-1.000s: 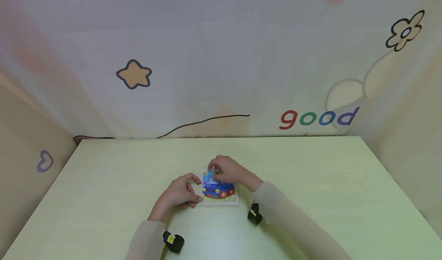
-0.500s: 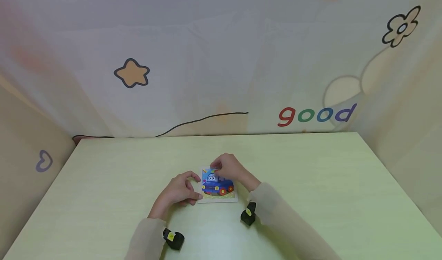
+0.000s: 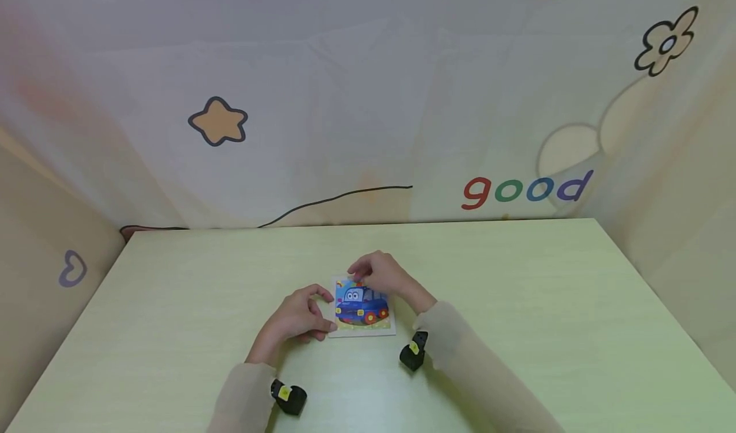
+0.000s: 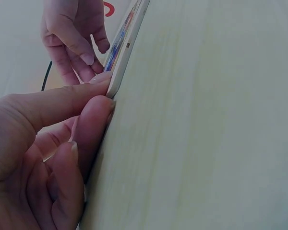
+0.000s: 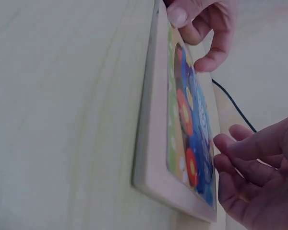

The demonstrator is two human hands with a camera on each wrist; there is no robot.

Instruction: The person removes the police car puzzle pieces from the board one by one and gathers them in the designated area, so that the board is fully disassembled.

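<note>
A small puzzle (image 3: 359, 311) with a blue cartoon car with eyes and red wheels lies in a pale wooden frame (image 5: 153, 158) on the table. My left hand (image 3: 296, 315) holds the frame's near left corner, its thumb (image 4: 77, 98) on the rim and a finger against the side. Over the puzzle's far edge is my right hand (image 3: 384, 274), its fingers loosely bent at the picture's top and covering part of it. In the right wrist view no piece shows between the right fingers (image 5: 235, 148).
The pale table (image 3: 172, 305) stretches around the puzzle, with a printed cloth backdrop (image 3: 322, 101) along its far edge. A black wrist camera (image 3: 289, 398) sits at the left sleeve and another black camera (image 3: 413, 351) at the right one.
The right hand has shifted slightly away over the puzzle's far edge and its fingers lifted, uncovering more of the car. The left hand stays at the corner. The head view has tilted slightly.
</note>
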